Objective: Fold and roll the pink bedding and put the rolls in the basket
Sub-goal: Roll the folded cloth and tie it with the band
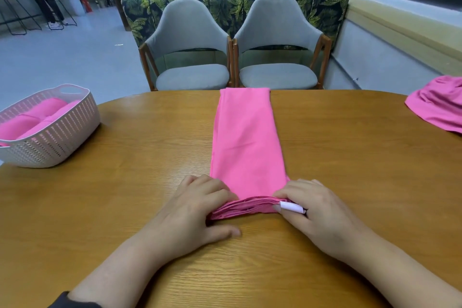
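Folded pink strip (246, 142) lying along the desk (125, 195) from centre toward 12 o'clock. Left hand (200, 207) and right hand (312, 210) each curl fingers over its near end, pinching the first layered turn. Basket (50, 127) at 9 o'clock holds pink rolls (32, 117); loose pink bedding (440, 105) at 3 o'clock.

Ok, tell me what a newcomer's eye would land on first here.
First, the long pink folded strip running down the middle of the wooden table, its near end gathered under the left hand and right hand. Next, the pale slatted basket at the table's left edge with pink rolls inside, then a rumpled pink heap at the far right.
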The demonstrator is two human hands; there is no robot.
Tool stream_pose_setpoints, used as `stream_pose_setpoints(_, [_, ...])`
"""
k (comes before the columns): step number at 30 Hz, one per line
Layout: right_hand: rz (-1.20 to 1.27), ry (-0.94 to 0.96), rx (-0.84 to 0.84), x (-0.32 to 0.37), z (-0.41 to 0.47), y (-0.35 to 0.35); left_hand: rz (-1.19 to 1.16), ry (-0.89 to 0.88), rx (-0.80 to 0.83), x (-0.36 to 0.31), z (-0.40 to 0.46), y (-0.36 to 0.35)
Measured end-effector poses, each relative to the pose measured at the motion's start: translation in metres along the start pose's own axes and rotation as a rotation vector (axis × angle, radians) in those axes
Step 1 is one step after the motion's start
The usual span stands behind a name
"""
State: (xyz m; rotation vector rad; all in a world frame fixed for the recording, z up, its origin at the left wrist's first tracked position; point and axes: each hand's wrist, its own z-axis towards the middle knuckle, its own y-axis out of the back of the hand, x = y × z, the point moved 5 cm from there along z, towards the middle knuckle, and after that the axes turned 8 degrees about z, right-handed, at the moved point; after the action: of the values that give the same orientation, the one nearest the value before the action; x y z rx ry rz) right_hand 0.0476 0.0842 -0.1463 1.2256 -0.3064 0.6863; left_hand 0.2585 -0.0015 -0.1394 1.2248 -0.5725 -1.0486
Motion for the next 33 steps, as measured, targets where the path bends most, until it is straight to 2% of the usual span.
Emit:
stream_pose_setpoints(3, [0.023, -0.046, -0.018, -0.002, 0.003, 0.000, -0.087, 0.095, -0.063, 0.008, 0.004, 0.001])
stream_pose_setpoints(7, [0.011, -0.059, -0.051, 0.000, 0.008, 0.000, -0.272, 0.180, -0.042, 0.016, 0.007, -0.001])
stream_pose_setpoints(11, [0.019, -0.087, -0.057, -0.003, 0.010, 0.000, -0.281, 0.320, -0.065, 0.021, 0.005, -0.003])
stream_pose_setpoints(13, [0.013, -0.094, -0.090, -0.003, 0.009, 0.002, -0.220, 0.257, -0.103, 0.021, 0.006, -0.003])
stream_pose_setpoints(15, [0.004, -0.088, -0.099, -0.003, 0.009, 0.002, -0.057, 0.135, -0.135, 0.017, 0.007, 0.000])
stream_pose_setpoints(17, [-0.008, -0.063, -0.112, -0.003, 0.008, 0.001, 0.119, 0.003, -0.121, 0.011, 0.006, -0.001])
stream_pose_setpoints(19, [-0.054, -0.016, -0.094, -0.003, 0.007, 0.000, 0.182, -0.047, -0.093, 0.007, 0.006, -0.001])
stream_pose_setpoints(23, [-0.249, 0.018, 0.041, -0.003, 0.002, 0.000, 0.183, 0.004, -0.058, 0.007, 0.001, 0.002])
stream_pose_setpoints(27, [-0.301, 0.004, -0.022, 0.000, 0.003, 0.003, 0.193, 0.085, -0.006, 0.013, 0.001, 0.002])
stream_pose_setpoints(31, [-0.320, 0.013, -0.082, 0.006, 0.007, 0.002, 0.225, 0.106, -0.046, 0.007, 0.005, 0.004])
stream_pose_setpoints(33, [-0.276, -0.015, -0.061, 0.004, 0.008, 0.001, 0.217, 0.139, -0.049, 0.006, 0.006, 0.004])
